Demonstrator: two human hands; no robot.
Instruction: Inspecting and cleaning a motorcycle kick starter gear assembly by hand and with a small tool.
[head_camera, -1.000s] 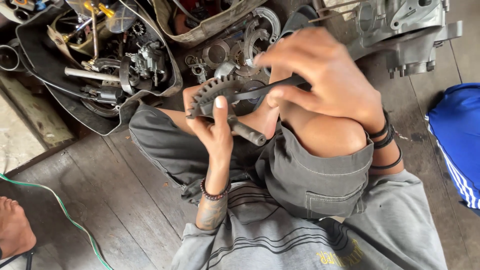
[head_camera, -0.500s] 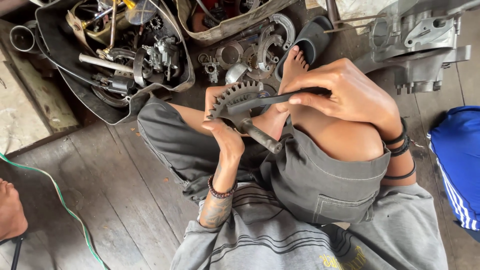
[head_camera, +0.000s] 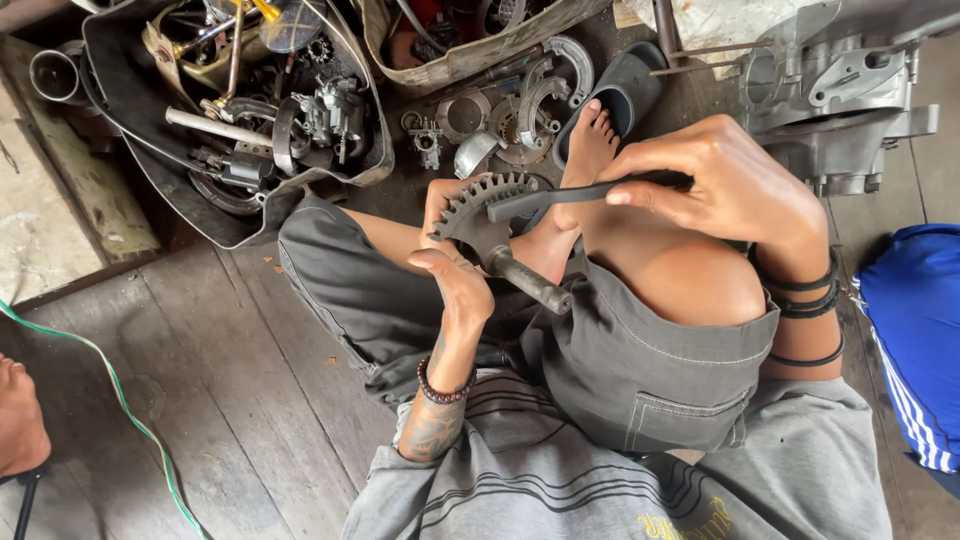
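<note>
Two bare hands work at one greasy part above the person's folded legs: the left hand (head_camera: 462, 290) is wrapped around the toothed gear on a shaft (head_camera: 490, 232), fingers clamped on it just below the teeth, so that the fan-shaped steel gear stands upward and its dull round shaft slants down toward the right knee. The right hand (head_camera: 725, 185) is closed around the handle of a flat dark tool (head_camera: 570, 195), whose far end lies against the gear's face. The gear sits over the left shin, near a bare foot (head_camera: 590, 140) that rests half in a black rubber sandal (head_camera: 625, 95). Beyond the foot, loose metal rings and small castings (head_camera: 490, 115) lie scattered on the dark plank floor (head_camera: 230, 400). At upper left a black curved tray (head_camera: 255, 205) holds a carburettor, tubes, a brass-coloured pipe and cables, all oily. A frayed tan sack (head_camera: 470, 55) next to it holds more dark parts, too jumbled to tell apart. At upper right stands a grey cast-aluminium engine casing (head_camera: 830, 90). A green cable (head_camera: 120, 400) crosses the floor at lower left, and blue cloth with white stripes (head_camera: 915, 330) shows at the right edge.
</note>
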